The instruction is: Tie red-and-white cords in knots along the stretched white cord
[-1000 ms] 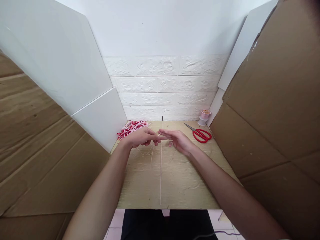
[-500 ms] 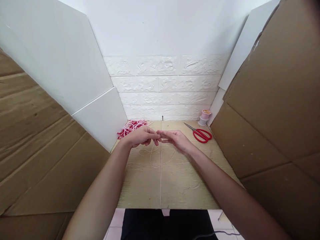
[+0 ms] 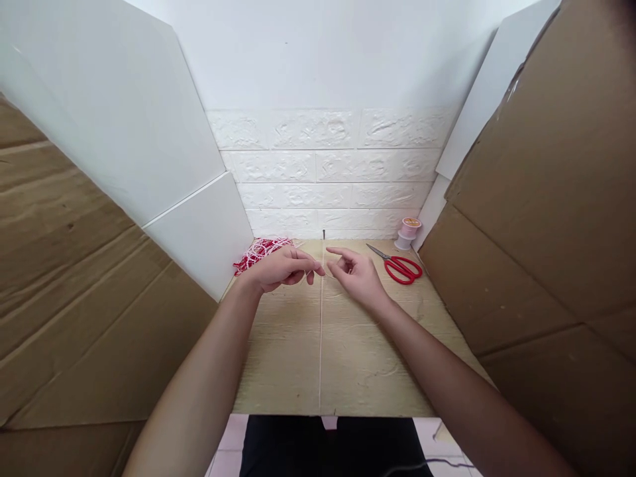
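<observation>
A thin white thread (image 3: 320, 344) runs taut down the middle of the light wooden board (image 3: 283, 371), from a small nail (image 3: 324, 233) at the far edge toward me. My left hand (image 3: 281, 268) pinches a fine thread with thumb and forefinger just left of the taut one. My right hand (image 3: 356, 273) hovers a short way to the right, with its fingers apart and forefinger pointing at the left hand. I cannot tell whether it still holds a thread end.
A tangle of red and white threads (image 3: 258, 253) lies at the board's far left. Red-handled scissors (image 3: 400, 266) and a small thread spool (image 3: 408, 230) sit at the far right. Cardboard sheets (image 3: 546, 199) and white panels (image 3: 199, 232) wall in both sides.
The hands were joined at the fingertips over the thread; now the right hand has drawn back and opened. The loose thread loops lying on the board below the hands are gone from sight.
</observation>
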### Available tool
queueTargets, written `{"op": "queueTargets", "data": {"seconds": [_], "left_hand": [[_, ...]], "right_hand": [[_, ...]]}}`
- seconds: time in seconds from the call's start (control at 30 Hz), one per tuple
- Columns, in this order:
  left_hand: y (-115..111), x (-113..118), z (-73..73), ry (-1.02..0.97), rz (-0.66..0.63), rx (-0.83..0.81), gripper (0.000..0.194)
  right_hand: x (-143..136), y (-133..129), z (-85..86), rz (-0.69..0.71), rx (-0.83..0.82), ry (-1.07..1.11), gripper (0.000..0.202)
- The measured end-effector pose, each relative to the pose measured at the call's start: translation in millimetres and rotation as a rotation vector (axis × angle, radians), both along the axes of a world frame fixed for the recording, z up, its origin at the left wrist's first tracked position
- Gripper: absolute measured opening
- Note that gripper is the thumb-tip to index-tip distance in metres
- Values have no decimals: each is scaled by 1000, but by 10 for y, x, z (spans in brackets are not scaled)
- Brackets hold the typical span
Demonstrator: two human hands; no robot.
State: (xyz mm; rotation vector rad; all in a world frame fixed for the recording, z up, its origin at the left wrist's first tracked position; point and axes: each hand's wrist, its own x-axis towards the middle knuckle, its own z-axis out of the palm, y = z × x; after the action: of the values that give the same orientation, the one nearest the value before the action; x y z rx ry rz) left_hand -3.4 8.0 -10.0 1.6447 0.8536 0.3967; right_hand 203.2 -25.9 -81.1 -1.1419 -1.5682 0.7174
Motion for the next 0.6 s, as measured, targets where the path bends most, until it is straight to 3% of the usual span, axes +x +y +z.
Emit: {"op": "queueTargets", "data": {"seconds": [0.17, 0.3, 0.6], "left_hand": [[-6, 31, -23, 28, 0, -1, 35], [-10, 38, -18, 34, -5, -4, 32], [21, -24, 14, -65, 27, -53, 28]], "right_hand": [[-38, -88, 51, 69, 148, -173, 30], [-28, -86, 81, 35, 167, -145, 32], [302, 246, -59, -446, -190, 316, 36]]}}
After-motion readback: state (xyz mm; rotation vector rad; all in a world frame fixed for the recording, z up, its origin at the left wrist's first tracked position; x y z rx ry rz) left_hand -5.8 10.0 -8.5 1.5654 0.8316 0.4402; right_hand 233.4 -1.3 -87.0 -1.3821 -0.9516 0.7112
